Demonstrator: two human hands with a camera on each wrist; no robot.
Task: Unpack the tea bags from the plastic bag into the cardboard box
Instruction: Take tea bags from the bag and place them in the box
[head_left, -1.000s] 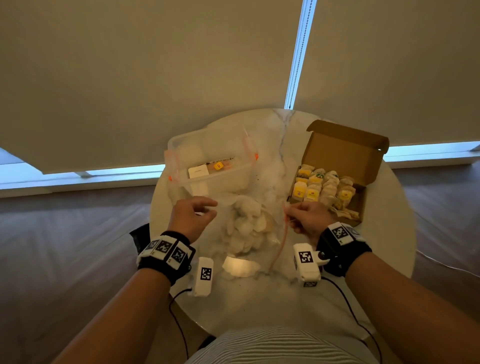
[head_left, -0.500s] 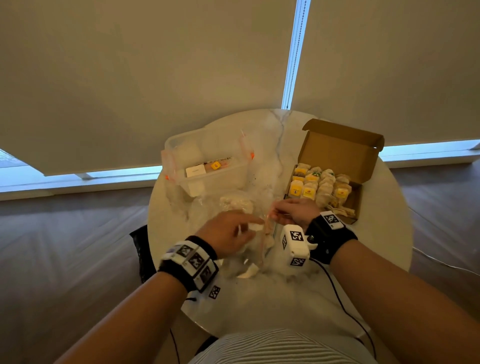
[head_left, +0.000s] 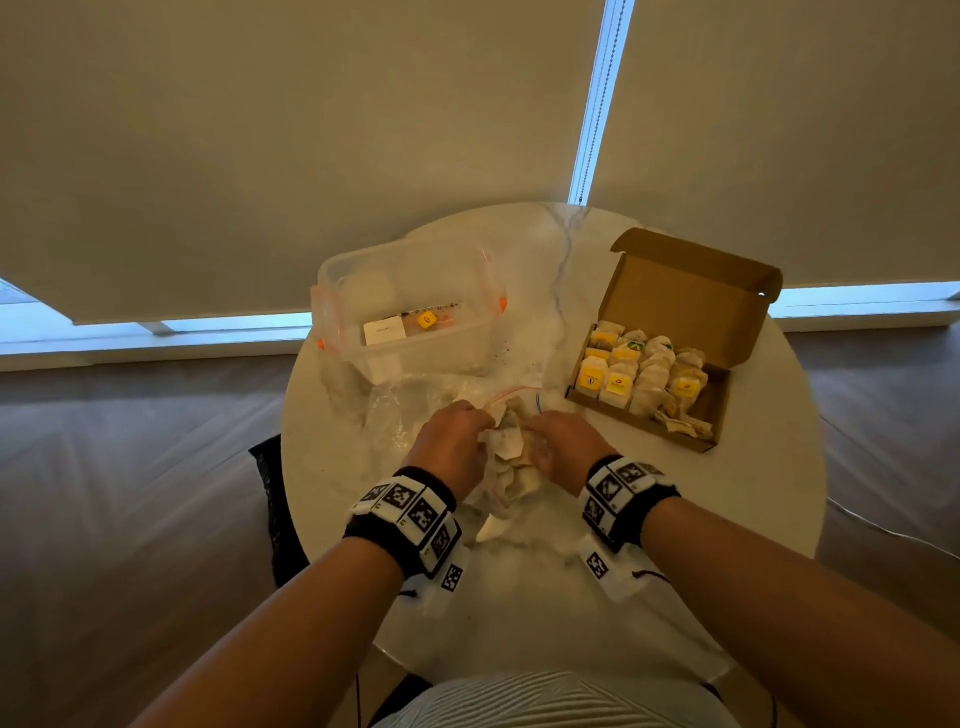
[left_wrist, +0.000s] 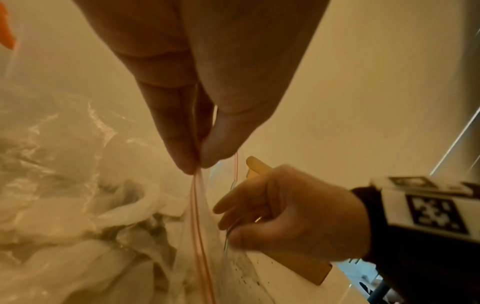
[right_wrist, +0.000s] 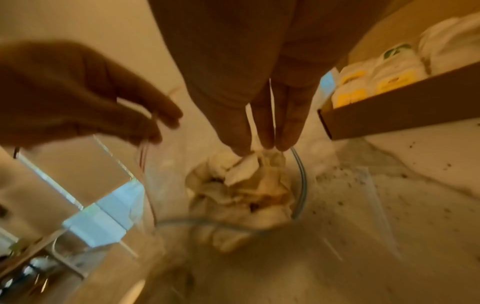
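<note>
1. Left hand (left_wrist: 197, 115) has a tight pinch grip on the red zip edge of the plastic bag (head_left: 410, 415), thumb and finger pressed together right on the strip.
2. Right hand (right_wrist: 262, 107) reaches down into the bag's mouth with its fingers straight and close together, tips touching the top tea bag. From the left wrist view it also looks like a finger is hooked on the blue zip edge, but I can't tell for sure.
3. Loose tea bags (right_wrist: 241, 185) sit in a crumpled heap inside the plastic bag, between both hands, on the worktop (head_left: 519, 597).
4. Cardboard box (head_left: 722, 395) is open just to the right, its lid standing up. It's already mostly packed with upright rows of tea bags, with a few strays at the near end.
5. Clear plastic tub (head_left: 405, 312) sits behind the bag, not part of this.
6. To do this bit well, I'd keep the mouth pulled wide with the left pinch, then grab only a couple of bags so strings don't tangle or the paper tear.
7. Crumbs of tea are scattered around, so go gently.
</note>
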